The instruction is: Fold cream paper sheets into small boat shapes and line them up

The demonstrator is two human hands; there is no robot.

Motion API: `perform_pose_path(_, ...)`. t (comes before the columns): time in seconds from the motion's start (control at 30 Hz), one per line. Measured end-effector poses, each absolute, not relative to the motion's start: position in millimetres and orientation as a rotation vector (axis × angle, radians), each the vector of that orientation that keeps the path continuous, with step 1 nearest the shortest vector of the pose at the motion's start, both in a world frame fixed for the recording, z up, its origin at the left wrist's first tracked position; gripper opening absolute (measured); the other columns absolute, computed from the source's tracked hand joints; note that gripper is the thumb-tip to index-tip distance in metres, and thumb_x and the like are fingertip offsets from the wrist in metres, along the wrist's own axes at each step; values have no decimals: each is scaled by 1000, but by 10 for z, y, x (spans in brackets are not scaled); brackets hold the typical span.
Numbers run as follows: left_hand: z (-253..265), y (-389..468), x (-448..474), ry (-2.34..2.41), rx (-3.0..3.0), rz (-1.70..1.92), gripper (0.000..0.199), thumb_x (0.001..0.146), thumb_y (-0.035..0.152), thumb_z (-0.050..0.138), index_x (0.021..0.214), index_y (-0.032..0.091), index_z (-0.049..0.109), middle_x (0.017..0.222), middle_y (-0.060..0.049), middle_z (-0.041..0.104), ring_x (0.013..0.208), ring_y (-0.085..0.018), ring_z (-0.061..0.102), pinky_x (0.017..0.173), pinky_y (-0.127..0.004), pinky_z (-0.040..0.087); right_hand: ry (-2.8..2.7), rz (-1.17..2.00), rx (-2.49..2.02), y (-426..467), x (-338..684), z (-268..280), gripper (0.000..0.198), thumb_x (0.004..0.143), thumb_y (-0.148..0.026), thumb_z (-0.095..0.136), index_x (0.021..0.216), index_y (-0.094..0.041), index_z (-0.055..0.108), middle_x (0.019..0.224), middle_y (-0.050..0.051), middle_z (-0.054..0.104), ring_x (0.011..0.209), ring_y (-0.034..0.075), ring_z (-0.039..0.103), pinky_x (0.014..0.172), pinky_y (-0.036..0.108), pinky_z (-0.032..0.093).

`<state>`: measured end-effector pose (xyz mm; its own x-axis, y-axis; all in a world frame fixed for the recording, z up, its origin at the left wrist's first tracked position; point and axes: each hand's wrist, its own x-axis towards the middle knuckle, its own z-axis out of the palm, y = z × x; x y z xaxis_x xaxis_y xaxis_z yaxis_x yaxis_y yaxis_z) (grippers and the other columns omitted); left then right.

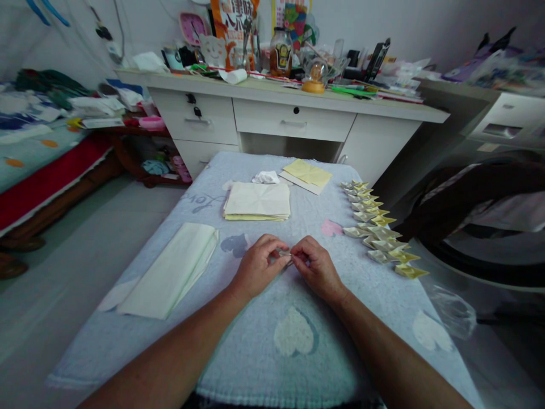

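Note:
Over the middle of the cloth-covered table, my left hand [263,266] and my right hand [318,269] meet fingertip to fingertip. Both pinch a small folded paper [287,258], mostly hidden behind the fingers. Beyond them lies a stack of creased paper sheets [258,200], white on top with yellow edges below. To the right, several small folded paper boats [383,234], white and yellow, stand in a close row along the table's side. A long folded bundle of pale paper [172,270] rests at the left.
A crumpled white tissue [266,177] and loose yellow and white sheets [309,173] lie at the table's far end. Behind stands a white desk [293,116] crowded with a jar [281,52] and other items. A clear plastic bag [453,312] hangs by the right edge.

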<state>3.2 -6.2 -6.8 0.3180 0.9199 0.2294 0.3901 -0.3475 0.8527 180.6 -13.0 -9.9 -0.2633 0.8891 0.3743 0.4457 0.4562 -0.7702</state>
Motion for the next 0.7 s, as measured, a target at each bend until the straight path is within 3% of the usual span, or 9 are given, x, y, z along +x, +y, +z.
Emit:
perform_pose_path(0.17, -63, -46, 37, 1182, 1943, 983, 12, 86, 24, 56, 83, 20, 66, 90, -4, 60, 86, -16, 59, 74, -26, 45, -1892, 686, -1109, -131, 1800, -82, 10, 85, -13, 56, 80, -21, 60, 79, 1, 54, 73, 14, 53, 64, 25, 41)
perform_pose_path(0.4, -73, -10, 15, 1217, 1859, 1063, 13, 87, 23, 52, 82, 19, 64, 83, -2, 61, 81, -16, 58, 73, -26, 44, -1838, 685, -1100, -145, 1808, -41, 10, 86, -15, 55, 82, -22, 60, 80, 1, 55, 73, 15, 54, 67, 27, 43)
perform_pose_path(0.7, -86, 35, -23, 1272, 1420, 1132, 18, 90, 36, 49, 84, 19, 54, 71, 0, 66, 56, -10, 52, 55, -22, 41, -1732, 759, -1166, -152, 1832, -39, 5, 86, -18, 53, 81, -21, 54, 78, 1, 54, 72, 14, 53, 68, 26, 43)
